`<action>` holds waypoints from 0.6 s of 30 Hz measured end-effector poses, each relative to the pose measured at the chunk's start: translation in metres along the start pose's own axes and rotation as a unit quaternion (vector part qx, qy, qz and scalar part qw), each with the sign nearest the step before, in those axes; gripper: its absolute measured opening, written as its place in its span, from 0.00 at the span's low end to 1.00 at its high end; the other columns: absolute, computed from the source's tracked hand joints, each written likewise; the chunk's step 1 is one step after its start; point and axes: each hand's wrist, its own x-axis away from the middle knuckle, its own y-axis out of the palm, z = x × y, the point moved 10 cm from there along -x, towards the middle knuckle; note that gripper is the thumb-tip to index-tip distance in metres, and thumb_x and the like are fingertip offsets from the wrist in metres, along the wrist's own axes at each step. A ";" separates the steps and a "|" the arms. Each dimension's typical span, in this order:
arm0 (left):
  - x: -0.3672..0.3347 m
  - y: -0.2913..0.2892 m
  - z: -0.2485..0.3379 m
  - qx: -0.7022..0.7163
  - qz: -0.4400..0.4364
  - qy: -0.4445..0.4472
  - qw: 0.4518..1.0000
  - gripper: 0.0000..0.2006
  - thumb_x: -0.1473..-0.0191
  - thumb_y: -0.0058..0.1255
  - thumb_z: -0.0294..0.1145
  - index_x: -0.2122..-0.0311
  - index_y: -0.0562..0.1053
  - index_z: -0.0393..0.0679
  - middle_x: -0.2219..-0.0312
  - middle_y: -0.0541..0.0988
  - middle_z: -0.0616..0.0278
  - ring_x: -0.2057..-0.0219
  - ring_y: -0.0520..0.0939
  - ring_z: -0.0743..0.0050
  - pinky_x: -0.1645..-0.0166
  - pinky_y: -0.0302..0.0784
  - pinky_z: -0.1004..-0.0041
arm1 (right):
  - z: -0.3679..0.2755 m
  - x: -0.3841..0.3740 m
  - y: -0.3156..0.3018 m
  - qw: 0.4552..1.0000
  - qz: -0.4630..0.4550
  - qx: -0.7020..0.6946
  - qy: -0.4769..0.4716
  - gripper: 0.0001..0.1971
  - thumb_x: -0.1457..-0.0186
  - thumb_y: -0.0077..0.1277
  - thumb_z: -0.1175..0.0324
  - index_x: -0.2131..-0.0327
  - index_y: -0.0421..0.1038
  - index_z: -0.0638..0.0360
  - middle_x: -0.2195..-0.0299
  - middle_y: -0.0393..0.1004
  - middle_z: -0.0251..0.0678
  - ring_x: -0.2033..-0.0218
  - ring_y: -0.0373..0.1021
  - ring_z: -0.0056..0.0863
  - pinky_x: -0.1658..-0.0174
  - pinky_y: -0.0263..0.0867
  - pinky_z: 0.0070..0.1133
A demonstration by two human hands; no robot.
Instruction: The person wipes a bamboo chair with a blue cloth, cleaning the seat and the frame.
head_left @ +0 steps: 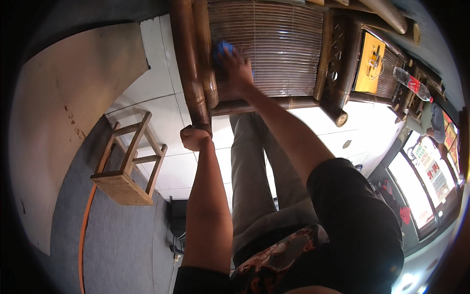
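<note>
A bamboo bench with a slatted brown seat (286, 46) stands in front of me. My right hand (238, 72) reaches over the left part of the seat and presses a crumpled blue cloth (224, 47) against the slats, close to the side poles. A bit of blue also shows beside the wrist. Lower on the left, my left hand (196, 138) is closed around the near end of a thick bamboo pole (187, 63) at the bench's side. The fingertips of that hand are partly hidden.
A wooden stool (122, 185) stands on the left, below a large pale wooden panel (73, 108). To the right, a yellow board (370, 61) bears a small object with a cord. A clear plastic bottle (412, 83) with a red label lies beyond it. Bright glass panes (413, 183) are farther right.
</note>
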 end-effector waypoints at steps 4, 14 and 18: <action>0.021 0.017 0.006 0.019 -0.030 -0.007 0.999 0.19 0.54 0.28 0.37 0.78 0.75 0.42 0.78 0.78 0.52 0.75 0.78 0.49 0.70 0.74 0.57 | 0.016 0.085 0.044 0.998 -0.052 0.029 -0.011 0.32 0.54 0.47 0.70 0.43 0.53 0.41 0.39 0.47 0.29 0.40 0.48 0.31 0.51 0.58 0.43; 0.018 0.007 0.010 -0.023 0.005 0.004 1.000 0.19 0.53 0.30 0.39 0.78 0.74 0.39 0.77 0.78 0.48 0.74 0.78 0.44 0.69 0.74 0.55 | 0.007 0.105 0.037 0.989 0.021 0.018 -0.148 0.21 0.51 0.45 0.63 0.50 0.64 0.40 0.46 0.60 0.27 0.46 0.57 0.29 0.51 0.56 0.41; 0.002 0.008 0.000 -0.040 0.011 0.017 0.999 0.20 0.53 0.30 0.39 0.77 0.74 0.38 0.76 0.78 0.47 0.73 0.78 0.44 0.69 0.74 0.55 | 0.049 0.114 0.042 0.987 -0.054 0.085 -0.126 0.25 0.50 0.42 0.70 0.47 0.59 0.34 0.42 0.54 0.27 0.44 0.55 0.30 0.51 0.56 0.43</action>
